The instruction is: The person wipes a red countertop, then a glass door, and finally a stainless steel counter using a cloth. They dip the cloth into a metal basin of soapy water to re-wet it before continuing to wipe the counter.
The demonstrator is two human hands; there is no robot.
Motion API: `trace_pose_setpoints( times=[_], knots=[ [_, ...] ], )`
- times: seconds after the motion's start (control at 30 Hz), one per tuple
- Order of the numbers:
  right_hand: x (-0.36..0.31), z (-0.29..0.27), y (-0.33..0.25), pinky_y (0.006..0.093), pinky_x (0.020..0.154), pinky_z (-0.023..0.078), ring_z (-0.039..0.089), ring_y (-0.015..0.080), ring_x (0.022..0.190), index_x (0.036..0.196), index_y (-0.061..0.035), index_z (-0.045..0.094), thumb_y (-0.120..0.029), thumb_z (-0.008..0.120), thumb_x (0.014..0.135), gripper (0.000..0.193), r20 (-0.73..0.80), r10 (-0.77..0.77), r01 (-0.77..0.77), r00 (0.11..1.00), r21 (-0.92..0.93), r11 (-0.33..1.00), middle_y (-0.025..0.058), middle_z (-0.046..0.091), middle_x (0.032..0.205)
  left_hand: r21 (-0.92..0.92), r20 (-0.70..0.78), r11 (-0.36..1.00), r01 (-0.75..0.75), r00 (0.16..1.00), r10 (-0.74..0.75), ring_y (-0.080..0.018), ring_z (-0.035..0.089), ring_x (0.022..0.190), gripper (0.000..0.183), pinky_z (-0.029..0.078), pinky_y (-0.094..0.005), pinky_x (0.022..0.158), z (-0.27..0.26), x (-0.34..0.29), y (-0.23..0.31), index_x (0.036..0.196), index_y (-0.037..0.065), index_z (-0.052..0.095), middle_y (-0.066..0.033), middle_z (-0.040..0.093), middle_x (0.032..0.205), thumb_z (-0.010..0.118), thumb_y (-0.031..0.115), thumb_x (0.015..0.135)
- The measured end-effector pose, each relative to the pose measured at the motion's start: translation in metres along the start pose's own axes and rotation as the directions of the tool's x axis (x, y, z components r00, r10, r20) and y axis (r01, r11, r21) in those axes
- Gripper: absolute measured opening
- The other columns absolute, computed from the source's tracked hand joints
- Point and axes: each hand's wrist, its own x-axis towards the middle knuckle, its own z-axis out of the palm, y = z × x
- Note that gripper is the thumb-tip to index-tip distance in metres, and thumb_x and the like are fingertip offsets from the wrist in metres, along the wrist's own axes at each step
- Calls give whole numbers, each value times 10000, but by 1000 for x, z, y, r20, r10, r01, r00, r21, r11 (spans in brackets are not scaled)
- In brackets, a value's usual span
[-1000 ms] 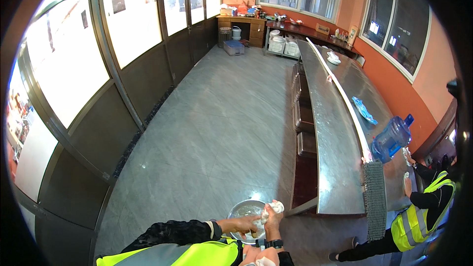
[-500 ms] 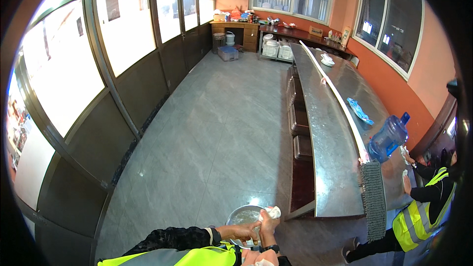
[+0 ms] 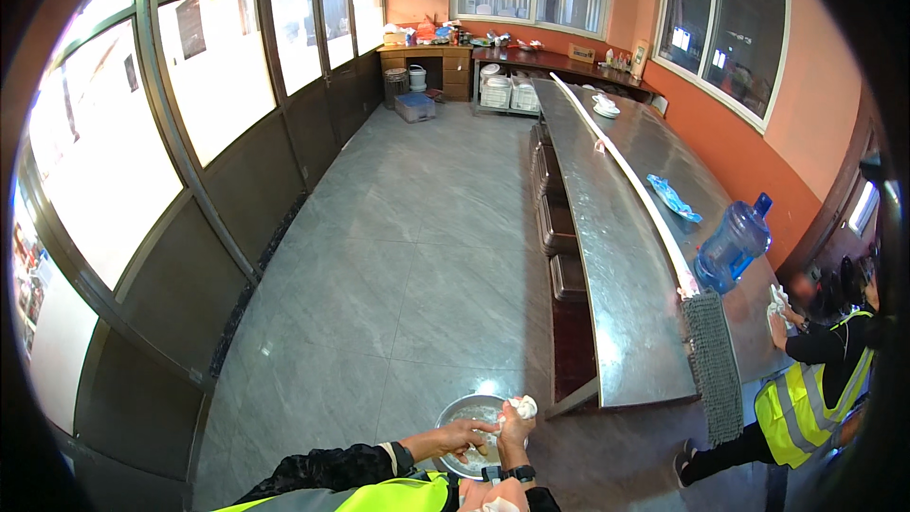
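Note:
My right hand (image 3: 513,430) is closed around a bunched white cloth (image 3: 523,407), which bulges out above the fist. Close beside it, my left hand (image 3: 464,436) reaches over a round metal basin (image 3: 453,410), its fingers apart and their tips near the right hand. Water seems to lie in the basin, which is low in front of me; the two hands cover part of it. I cannot make out anything held in the left hand.
A long metal table (image 3: 630,322) stands to the right, bearing a mop (image 3: 713,360), a blue water jug (image 3: 735,245) and blue plastic (image 3: 674,198). A person in a yellow vest (image 3: 815,398) presses a white cloth on it. Glazed panels (image 3: 227,199) line the left.
My left hand has drawn slightly left from the right hand, its fingers more spread. The cloth looks more tightly bunched. The view has shifted a little, and the other person's hands have come together.

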Motion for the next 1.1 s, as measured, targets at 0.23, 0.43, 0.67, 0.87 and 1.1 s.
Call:
trace_pose_setpoints(
  times=[0.23, 0.43, 0.67, 0.87, 1.1],
  knots=[
    [-12, -3, -7, 272, 409, 380, 516, 111, 490, 883, -44, 603, -37, 714, 854, 115, 29, 84, -79, 996, -133, 988, 13, 590, 684, -93, -127, 996, 8, 992, -20, -49, 420, 489, 424, 539, -265, 474, -9, -6, -3, 1358, 99, 566, -27, 662, 834, 575, 129, 936],
    [-8, -9, 22, 280, 427, 389, 512, 108, 489, 855, -64, 602, -89, 733, 851, 133, 60, 52, -44, 997, -133, 990, 2, 560, 656, -104, -172, 994, -13, 985, -5, -54, 444, 483, 341, 552, -271, 494, -9, -12, -7, 1275, 56, 615, 8, 602, 767, 598, 103, 938],
    [-2, -42, 19, 296, 551, 497, 606, 145, 653, 992, -46, 640, -291, 774, 884, 300, 240, 429, -371, 871, -250, 894, 31, 636, 841, -114, -234, 993, -42, 972, 15, -40, 444, 491, 323, 553, -287, 493, -22, -14, -14, 1253, 95, 632, 16, 633, 805, 595, 138, 934],
    [9, -49, 11, 423, 538, 534, 647, 286, 618, 975, -99, 611, -728, 377, 950, 671, 421, 509, -546, 751, -37, 837, 103, 650, 757, -181, -267, 980, -85, 963, 35, -41, 467, 500, 310, 554, -286, 502, -27, -26, -21, 1233, 86, 649, -3, 690, 869, 602, 155, 934],
    [8, -48, 6, 431, 675, 577, 671, 296, 765, 987, -59, 602, -294, 528, 982, 246, 380, 498, -529, 779, -27, 848, 143, 681, 868, -202, -260, 977, -71, 965, 16, -60, 476, 499, 319, 552, -295, 504, -33, -29, -33, 1245, 89, 646, -17, 692, 869, 614, 179, 940]
  ],
)
